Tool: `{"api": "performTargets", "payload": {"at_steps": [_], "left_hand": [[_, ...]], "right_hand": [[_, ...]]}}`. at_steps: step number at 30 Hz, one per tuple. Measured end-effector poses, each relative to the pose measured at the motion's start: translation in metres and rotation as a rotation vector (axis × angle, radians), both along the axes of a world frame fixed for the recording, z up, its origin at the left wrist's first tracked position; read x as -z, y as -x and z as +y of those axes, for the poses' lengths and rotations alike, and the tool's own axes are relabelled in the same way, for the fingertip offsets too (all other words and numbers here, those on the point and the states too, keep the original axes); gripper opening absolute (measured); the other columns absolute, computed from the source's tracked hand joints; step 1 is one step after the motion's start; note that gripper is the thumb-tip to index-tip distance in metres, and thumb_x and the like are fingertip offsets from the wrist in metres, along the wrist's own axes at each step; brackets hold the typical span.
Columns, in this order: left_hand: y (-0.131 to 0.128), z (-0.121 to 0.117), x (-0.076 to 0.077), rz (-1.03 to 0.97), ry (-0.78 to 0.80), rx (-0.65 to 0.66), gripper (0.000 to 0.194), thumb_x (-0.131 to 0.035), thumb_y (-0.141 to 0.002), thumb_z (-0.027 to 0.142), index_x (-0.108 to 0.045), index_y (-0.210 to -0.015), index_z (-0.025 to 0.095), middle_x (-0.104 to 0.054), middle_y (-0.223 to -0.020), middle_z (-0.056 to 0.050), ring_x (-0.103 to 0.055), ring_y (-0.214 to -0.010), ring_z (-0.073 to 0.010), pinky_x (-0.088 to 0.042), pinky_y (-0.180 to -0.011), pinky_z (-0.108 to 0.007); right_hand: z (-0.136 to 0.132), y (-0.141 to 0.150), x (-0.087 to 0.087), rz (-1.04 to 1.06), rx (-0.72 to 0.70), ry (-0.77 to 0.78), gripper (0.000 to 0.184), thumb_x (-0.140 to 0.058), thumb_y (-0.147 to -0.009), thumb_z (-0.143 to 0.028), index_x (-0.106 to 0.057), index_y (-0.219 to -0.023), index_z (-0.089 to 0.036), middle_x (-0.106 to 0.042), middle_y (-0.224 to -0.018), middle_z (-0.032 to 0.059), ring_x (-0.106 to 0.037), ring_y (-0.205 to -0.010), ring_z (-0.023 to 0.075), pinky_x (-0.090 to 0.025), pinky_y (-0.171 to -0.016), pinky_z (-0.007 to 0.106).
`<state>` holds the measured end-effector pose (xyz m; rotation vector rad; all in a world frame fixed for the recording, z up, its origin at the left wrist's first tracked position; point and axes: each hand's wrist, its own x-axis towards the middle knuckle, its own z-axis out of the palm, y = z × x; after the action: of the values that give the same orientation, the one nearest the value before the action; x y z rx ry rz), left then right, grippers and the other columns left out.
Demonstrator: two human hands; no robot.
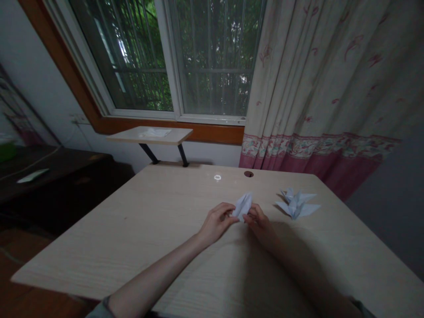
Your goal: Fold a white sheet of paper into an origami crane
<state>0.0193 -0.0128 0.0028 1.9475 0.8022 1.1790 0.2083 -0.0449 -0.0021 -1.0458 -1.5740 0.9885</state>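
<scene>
Both my hands are raised a little over the pale wood-grain desk. My left hand and my right hand pinch opposite sides of a folded white paper piece, whose pointed end faces away from me. To the right of my right hand, a white origami crane rests on the desktop, apart from both hands. My right hand and forearm lie partly in shadow.
A round cable hole sits near the desk's far edge. Beyond stands a small shelf holding a white paper, below a barred window and a pink-hemmed curtain. A dark cabinet stands to the left.
</scene>
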Motion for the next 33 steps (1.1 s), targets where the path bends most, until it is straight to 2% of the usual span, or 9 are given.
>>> {"api": "performTargets", "payload": {"at_steps": [2,4,9,13,18,22,26,29,33], "left_hand": [[-0.001,0.000,0.002,-0.061,0.074,-0.002,0.034,-0.073,-0.077,0.028,-0.058,-0.107,0.017,-0.064,-0.097,-0.005,-0.060,-0.083,-0.0152,-0.049,-0.078,-0.028],[-0.001,0.001,0.006,-0.116,0.121,0.007,0.037,-0.072,-0.077,0.026,-0.054,-0.108,0.017,-0.063,-0.095,-0.004,-0.060,-0.081,-0.0144,-0.049,-0.076,-0.027],[0.002,0.004,0.013,-0.079,0.074,-0.035,0.017,-0.063,-0.083,0.024,-0.055,-0.096,0.017,-0.060,-0.088,-0.003,-0.057,-0.076,-0.0133,-0.046,-0.071,-0.024],[0.003,0.002,0.009,0.061,0.014,-0.037,0.007,-0.055,-0.089,0.023,-0.058,-0.088,0.017,-0.061,-0.084,-0.003,-0.056,-0.077,-0.0144,-0.044,-0.072,-0.024],[0.001,-0.003,-0.001,0.125,-0.030,0.046,0.016,-0.051,-0.091,0.020,-0.059,-0.104,0.020,-0.061,-0.107,-0.007,-0.057,-0.098,-0.0178,-0.045,-0.088,-0.029],[0.000,-0.007,-0.007,0.137,-0.105,0.031,0.013,-0.052,-0.091,0.021,-0.063,-0.097,0.020,-0.050,-0.123,-0.009,-0.046,-0.119,-0.0214,-0.038,-0.102,-0.034],[0.000,-0.011,-0.010,0.165,-0.130,-0.059,0.014,-0.053,-0.091,0.025,-0.066,-0.093,0.019,-0.047,-0.111,-0.009,-0.048,-0.108,-0.0210,-0.040,-0.098,-0.035],[0.000,-0.012,-0.011,0.179,-0.121,-0.030,0.013,-0.054,-0.089,0.024,-0.065,-0.095,0.018,-0.050,-0.099,-0.007,-0.051,-0.098,-0.0193,-0.044,-0.088,-0.031],[0.002,-0.010,-0.010,0.185,-0.084,0.013,0.015,-0.049,-0.090,0.020,-0.063,-0.093,0.017,-0.056,-0.092,-0.006,-0.054,-0.086,-0.0176,-0.046,-0.078,-0.029]], "right_hand": [[-0.001,0.000,-0.002,-0.017,0.012,-0.012,0.022,-0.050,-0.090,-0.038,-0.047,-0.104,-0.021,-0.066,-0.101,0.0077,-0.063,-0.091,0.0205,-0.047,-0.086,0.036],[-0.002,0.001,-0.003,-0.052,0.032,-0.018,0.018,-0.050,-0.090,-0.036,-0.049,-0.099,-0.021,-0.066,-0.098,0.0067,-0.062,-0.089,0.0198,-0.047,-0.084,0.034],[-0.001,0.001,-0.002,-0.119,0.087,-0.040,0.014,-0.053,-0.088,-0.034,-0.053,-0.092,-0.021,-0.064,-0.087,0.0039,-0.061,-0.082,0.0186,-0.047,-0.076,0.030],[-0.001,0.002,0.003,-0.163,0.094,-0.064,0.017,-0.057,-0.085,-0.035,-0.053,-0.093,-0.020,-0.063,-0.085,0.0037,-0.060,-0.075,0.0175,-0.047,-0.069,0.029],[-0.004,0.004,0.004,-0.162,0.069,-0.035,0.026,-0.060,-0.082,-0.032,-0.049,-0.102,-0.019,-0.062,-0.083,0.0030,-0.059,-0.070,0.0168,-0.047,-0.063,0.028],[-0.008,0.006,0.000,-0.220,0.043,-0.045,0.035,-0.058,-0.083,-0.027,-0.046,-0.116,-0.019,-0.063,-0.092,0.0056,-0.059,-0.075,0.0180,-0.048,-0.069,0.030],[-0.008,0.006,-0.001,-0.330,0.011,-0.113,0.036,-0.058,-0.083,-0.023,-0.048,-0.117,-0.020,-0.061,-0.104,0.0087,-0.057,-0.088,0.0207,-0.046,-0.080,0.034],[-0.008,0.006,0.000,-0.363,-0.007,-0.133,0.035,-0.057,-0.084,-0.024,-0.048,-0.118,-0.020,-0.060,-0.105,0.0088,-0.057,-0.087,0.0205,-0.047,-0.079,0.034],[-0.012,0.005,-0.006,-0.367,-0.015,-0.178,0.024,-0.046,-0.091,-0.027,-0.049,-0.114,-0.020,-0.060,-0.100,0.0083,-0.057,-0.086,0.0202,-0.047,-0.079,0.034]]}}
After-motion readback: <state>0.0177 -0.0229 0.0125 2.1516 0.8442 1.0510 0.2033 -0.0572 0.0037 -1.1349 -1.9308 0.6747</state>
